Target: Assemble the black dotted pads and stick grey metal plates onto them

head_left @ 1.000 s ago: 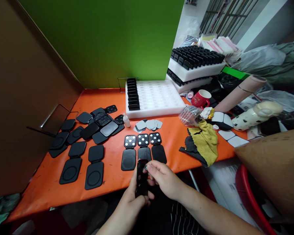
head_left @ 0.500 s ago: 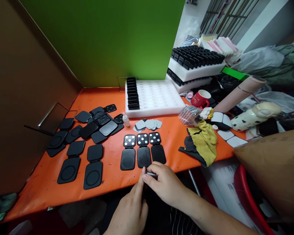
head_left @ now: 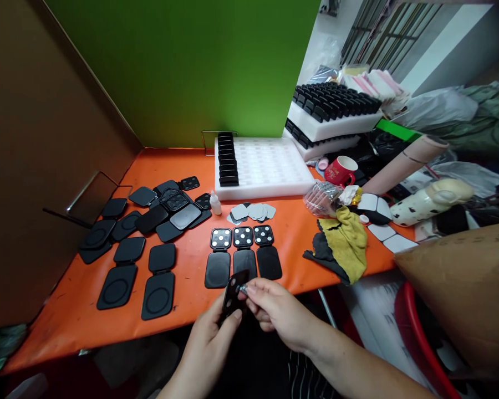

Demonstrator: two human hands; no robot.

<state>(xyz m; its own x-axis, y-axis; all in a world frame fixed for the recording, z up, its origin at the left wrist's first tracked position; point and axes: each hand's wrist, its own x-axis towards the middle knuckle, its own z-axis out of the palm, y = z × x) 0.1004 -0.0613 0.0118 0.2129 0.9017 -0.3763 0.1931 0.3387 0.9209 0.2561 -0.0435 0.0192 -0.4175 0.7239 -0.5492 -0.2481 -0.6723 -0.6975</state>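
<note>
So the left hand (head_left: 210,335) has a black pad (head_left: 232,292) pinched between thumb and fingers, tilted up, dotted face toward the right hand (head_left: 276,307). That one's pinching a small shiny metal bit (head_left: 243,288) right up by the dots, can't really tell if it's touching. Pad's held at the near edge of the orange counter (head_left: 297,252), just this side of three open pads (head_left: 217,270) in a row, white-dotted halves facing up at the far end.
</note>
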